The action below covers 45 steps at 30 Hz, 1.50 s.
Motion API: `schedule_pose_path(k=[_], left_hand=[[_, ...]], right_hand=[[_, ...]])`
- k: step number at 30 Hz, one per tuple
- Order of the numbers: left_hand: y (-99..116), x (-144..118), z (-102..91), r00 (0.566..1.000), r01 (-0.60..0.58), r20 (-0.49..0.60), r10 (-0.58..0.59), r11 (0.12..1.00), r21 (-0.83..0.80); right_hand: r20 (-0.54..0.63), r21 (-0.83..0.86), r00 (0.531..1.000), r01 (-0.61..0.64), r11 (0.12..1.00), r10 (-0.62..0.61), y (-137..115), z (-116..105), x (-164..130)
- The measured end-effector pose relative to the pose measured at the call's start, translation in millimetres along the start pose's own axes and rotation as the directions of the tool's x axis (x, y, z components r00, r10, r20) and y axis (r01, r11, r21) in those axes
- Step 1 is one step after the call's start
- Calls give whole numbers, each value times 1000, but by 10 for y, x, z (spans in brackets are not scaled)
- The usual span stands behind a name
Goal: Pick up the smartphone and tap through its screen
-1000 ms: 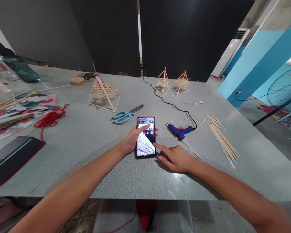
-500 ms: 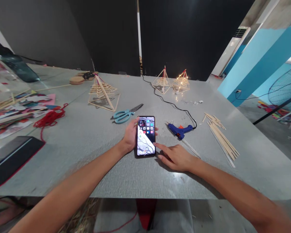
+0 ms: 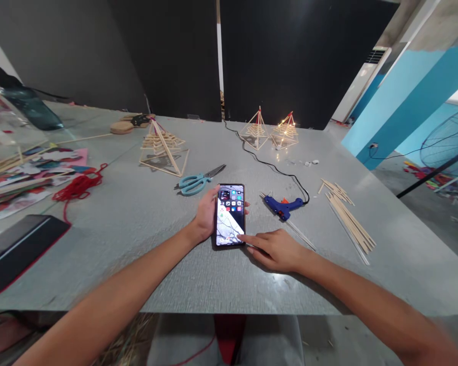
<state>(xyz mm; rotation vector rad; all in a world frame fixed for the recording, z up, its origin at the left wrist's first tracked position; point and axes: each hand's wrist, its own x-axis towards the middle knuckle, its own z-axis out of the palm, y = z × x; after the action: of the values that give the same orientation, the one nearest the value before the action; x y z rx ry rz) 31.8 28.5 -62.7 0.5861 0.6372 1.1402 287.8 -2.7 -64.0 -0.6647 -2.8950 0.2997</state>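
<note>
Head view: the broad grey textured table carries a black flat rectangular smartphone with a lit screen, lying near the front edge, between a teal-handled pair of scissors and a blue hot-glue gun with a black cord. The left hand cups the phone's left long edge, thumb up near the top corner and fingertips just showing past the right edge. The right hand lies flat on the table, fingers loosely together, its forefinger reaching the screen's lower right corner. The phone is probably light, rigid, smooth and slippery, with breakable glass; it is best gripped by the two long edges, off the screen. Its display shows rows of small coloured icons over a pale branching wallpaper.
</note>
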Motion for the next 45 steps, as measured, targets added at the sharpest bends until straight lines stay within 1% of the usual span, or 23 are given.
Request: schedule_pose_path(k=[5,16,27,34,40,45], left_hand=[[6,7,9,1000,3,-28,-2,1000,16],[0,-10,15,1000,8,-16,-8,1000,10],[14,-14,66,998,21,-65,-20,1000,12],[1,-1,31,1000,0,-18,0,1000,10],[-14,20,-17,1000,-6,-7,6,1000,0],[-9,7,-20,1000,0,5,0,1000,-7]], right_hand=[[26,27,1000,0,1000,-1,0,-19,0],[33,65,998,-52,997,50,-20,-48,1],[33,42,997,-75,996,74,-1,-10,-4],[33,36,997,-78,996,76,5,-3,-4],[11,36,998,-68,997,68,11,8,2],[20,36,997,-74,997,73,10,7,1]])
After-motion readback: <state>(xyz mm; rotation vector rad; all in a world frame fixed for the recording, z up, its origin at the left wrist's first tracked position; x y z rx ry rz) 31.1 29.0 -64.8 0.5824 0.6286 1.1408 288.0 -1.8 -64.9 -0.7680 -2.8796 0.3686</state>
